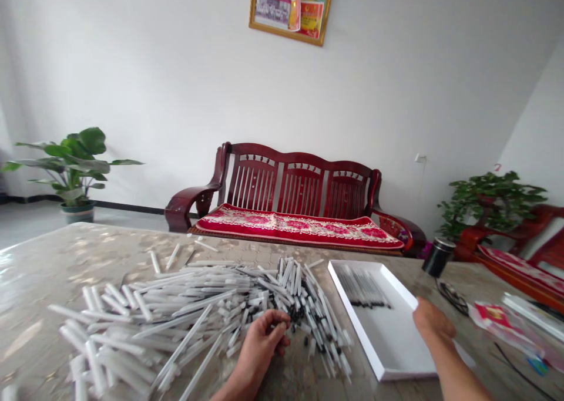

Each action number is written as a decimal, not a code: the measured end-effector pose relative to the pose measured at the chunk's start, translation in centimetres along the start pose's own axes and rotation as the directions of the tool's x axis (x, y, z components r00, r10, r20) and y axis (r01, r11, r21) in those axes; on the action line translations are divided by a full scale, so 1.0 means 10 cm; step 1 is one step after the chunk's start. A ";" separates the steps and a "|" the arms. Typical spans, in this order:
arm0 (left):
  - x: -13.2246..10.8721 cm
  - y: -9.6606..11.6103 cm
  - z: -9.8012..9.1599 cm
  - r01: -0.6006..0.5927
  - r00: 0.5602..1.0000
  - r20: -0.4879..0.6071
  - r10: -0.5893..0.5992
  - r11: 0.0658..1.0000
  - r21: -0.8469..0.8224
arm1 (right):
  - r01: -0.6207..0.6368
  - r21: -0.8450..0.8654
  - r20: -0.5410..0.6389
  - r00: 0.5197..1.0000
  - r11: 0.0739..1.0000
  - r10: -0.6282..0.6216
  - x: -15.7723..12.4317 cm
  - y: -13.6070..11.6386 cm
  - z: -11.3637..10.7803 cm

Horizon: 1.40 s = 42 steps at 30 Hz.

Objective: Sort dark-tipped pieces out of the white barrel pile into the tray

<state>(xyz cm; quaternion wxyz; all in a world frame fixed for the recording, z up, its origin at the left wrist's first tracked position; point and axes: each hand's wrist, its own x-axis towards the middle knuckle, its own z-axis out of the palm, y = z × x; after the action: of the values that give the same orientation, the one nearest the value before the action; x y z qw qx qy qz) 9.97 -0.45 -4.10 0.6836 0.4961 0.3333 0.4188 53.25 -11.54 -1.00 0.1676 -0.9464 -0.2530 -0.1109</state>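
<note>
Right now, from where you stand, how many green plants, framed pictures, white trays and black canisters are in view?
Green plants: 2
Framed pictures: 1
White trays: 1
Black canisters: 1
Total: 5

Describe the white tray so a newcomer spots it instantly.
On the table, right of the big heap of pen tubes, lies a shallow white tray. Unlike the loose heap, it holds a neat row of thin black-tipped tubes, and the person's right hand is at its edge.
</note>
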 end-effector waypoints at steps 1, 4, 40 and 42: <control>0.00 0.00 0.00 -0.002 1.000 -0.004 0.002 1.000 0.001 | -0.021 -0.016 0.012 1.000 1.000 0.022 -0.02 0.01 -0.02; 0.01 0.00 0.02 -0.019 1.000 -0.015 0.019 1.000 0.002 | -0.062 -0.073 0.063 0.996 0.995 0.067 -0.10 0.00 -0.11; -0.13 0.15 0.01 -0.070 0.996 -0.068 0.064 0.993 -0.095 | -0.269 0.947 0.320 0.833 0.174 -0.452 -2.15 -2.11 -0.36; -0.14 0.15 0.03 -0.038 0.997 -0.067 0.026 0.980 -0.196 | -0.275 0.954 0.299 0.841 0.120 -0.450 -2.31 -2.18 -0.35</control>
<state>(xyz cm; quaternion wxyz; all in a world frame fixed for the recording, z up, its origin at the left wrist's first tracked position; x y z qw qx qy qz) 9.24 -1.55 -2.51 0.7117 0.4176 0.3037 0.4764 22.03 -5.30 1.15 0.6653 -0.5625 -0.3547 0.3393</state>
